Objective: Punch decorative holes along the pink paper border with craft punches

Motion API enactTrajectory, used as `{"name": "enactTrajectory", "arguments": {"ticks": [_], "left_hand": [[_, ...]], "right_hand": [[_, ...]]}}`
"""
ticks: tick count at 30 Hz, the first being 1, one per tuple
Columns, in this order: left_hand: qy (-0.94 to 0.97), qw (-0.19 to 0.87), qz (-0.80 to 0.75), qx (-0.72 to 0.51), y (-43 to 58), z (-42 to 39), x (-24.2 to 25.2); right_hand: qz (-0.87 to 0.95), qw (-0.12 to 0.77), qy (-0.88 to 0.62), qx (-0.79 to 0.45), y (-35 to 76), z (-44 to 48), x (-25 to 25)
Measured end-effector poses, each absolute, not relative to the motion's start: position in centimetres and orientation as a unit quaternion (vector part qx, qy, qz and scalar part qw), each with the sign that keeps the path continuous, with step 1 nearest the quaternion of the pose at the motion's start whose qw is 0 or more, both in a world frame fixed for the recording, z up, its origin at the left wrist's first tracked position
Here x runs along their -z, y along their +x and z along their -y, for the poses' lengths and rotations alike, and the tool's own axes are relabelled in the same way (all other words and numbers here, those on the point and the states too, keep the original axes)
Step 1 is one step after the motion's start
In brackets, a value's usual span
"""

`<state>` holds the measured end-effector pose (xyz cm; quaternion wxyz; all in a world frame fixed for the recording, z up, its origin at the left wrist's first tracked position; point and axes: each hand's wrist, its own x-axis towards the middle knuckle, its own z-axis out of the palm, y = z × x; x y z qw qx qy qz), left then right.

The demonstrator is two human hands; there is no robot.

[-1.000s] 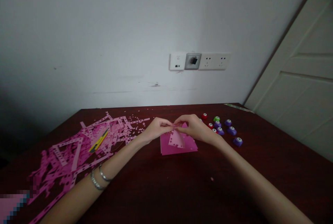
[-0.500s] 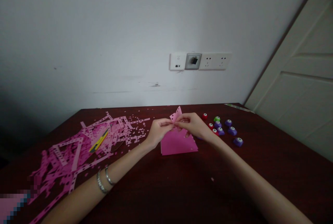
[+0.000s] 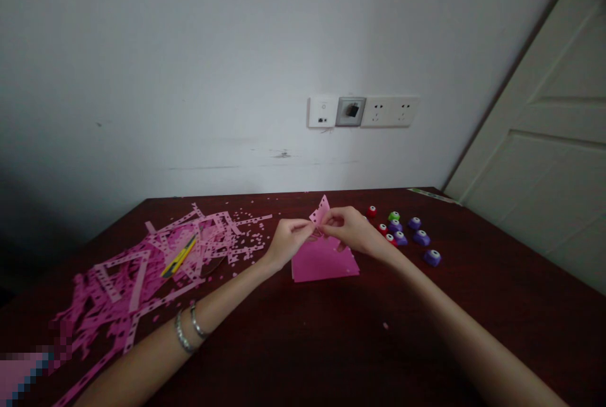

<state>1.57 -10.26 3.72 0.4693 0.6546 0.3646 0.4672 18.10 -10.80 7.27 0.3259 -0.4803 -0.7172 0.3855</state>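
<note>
Between my two hands is a small piece of pink paper (image 3: 320, 209) with dark punched holes, its folded-looking tip standing up above the fingers. My left hand (image 3: 290, 241) pinches its lower left edge. From the other side my right hand (image 3: 349, 229) pinches it too, fingertips close to those of the left; the part inside the fingers is hidden. Below the hands, flat on the table, lies a stack of pink paper sheets (image 3: 324, 263), partly covered by the hands.
Pink punched paper strips (image 3: 142, 268) heap at the left, with a yellow utility knife (image 3: 180, 255) on top. Small craft punches, including a purple one (image 3: 432, 258) and a green one (image 3: 394, 216), stand at right. Behind the dark red table (image 3: 331, 344) rises a wall with sockets (image 3: 391, 112).
The fingertips of my hands have shifted slightly around the small paper piece, and its tip has turned a little. The surrounding things stay where they were.
</note>
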Motion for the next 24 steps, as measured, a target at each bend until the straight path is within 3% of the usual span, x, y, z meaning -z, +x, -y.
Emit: {"name": "enactTrajectory", "arguments": {"ticks": [6,24], "left_hand": [[0.74,0.39,-0.352,-0.419,0.93,9.61,-3.94],[0.716,0.481,-0.332,-0.381,0.86,9.94,-4.61]], "right_hand": [[0.734,0.286,-0.463,-0.408,18.72,11.09,-7.84],[0.751,0.244,-0.449,-0.417,18.99,11.34,-8.21]]}}
